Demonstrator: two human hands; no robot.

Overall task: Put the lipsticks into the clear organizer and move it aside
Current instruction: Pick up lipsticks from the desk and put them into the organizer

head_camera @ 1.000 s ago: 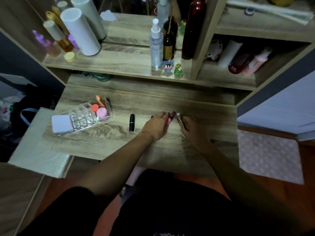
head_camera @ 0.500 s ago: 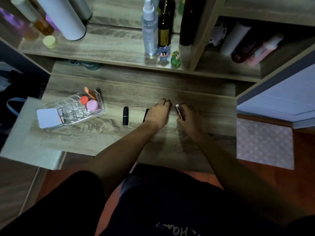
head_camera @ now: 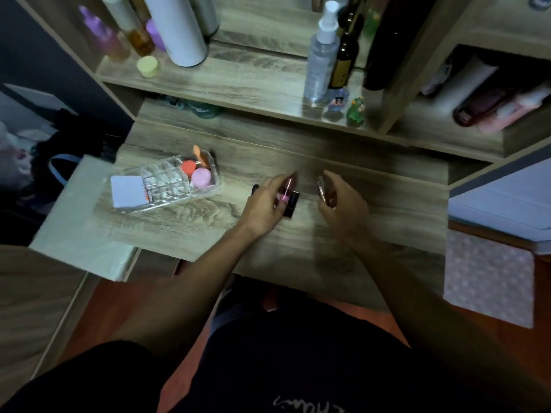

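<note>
Your left hand [head_camera: 265, 204] pinches a pink lipstick [head_camera: 284, 190]; your right hand [head_camera: 340, 198] grips another lipstick [head_camera: 321, 190]; organizer [head_camera: 179, 201] at nine o'clock.

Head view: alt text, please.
Left hand holds a pink lipstick and right hand a pale one over a wooden desk. Clear organizer sits to the left; a black lipstick lies under the left hand.

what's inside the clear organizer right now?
In the clear organizer: a pink round piece, a red-orange one, an orange stick, a white card at its near end. Middle cells look empty, though glare blurs them.
</note>
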